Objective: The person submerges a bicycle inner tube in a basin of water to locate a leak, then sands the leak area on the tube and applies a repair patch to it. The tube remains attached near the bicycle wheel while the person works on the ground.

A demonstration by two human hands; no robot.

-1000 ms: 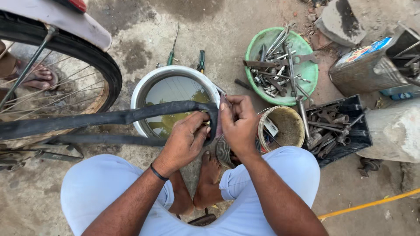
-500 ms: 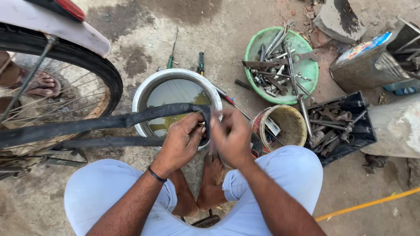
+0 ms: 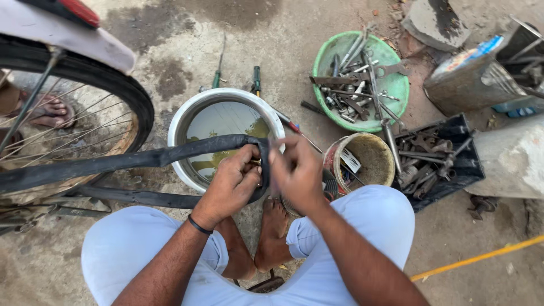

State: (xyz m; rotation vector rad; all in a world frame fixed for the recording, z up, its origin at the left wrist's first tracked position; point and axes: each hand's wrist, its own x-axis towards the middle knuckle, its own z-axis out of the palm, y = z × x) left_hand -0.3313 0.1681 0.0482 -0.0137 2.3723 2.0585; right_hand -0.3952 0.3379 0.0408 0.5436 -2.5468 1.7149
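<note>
The person squatted on bare concrete, both hands working at the fold of a black bicycle inner tube [image 3: 170, 156]. The left hand [image 3: 229, 184] was closed around the tube at its bend, fingers curled over the rubber, thumb toward the fold. The right hand [image 3: 297, 173] sat just beside it, touching the tube's bent end; its fingers were blurred, so the exact grip could not be told, though they appeared pinched at the rubber. From the hands the tube ran away to the person's left in two strands, the upper one crossing over a white basin [image 3: 184, 116] holding yellowish water, the lower one lying along the ground toward the bicycle wheel [image 3: 122, 93]. The fold lay directly over the basin's near rim.

To the right stood a green bowl [image 3: 328, 51] filled with spanners and metal tools, a small soiled bucket [image 3: 368, 161] near the right hand, and a black crate [image 3: 459, 161] of rusty wrenches. Two screwdrivers [image 3: 256, 79] lay beyond the basin. A yellow hose [image 3: 481, 258] crossed the ground by the right knee.
</note>
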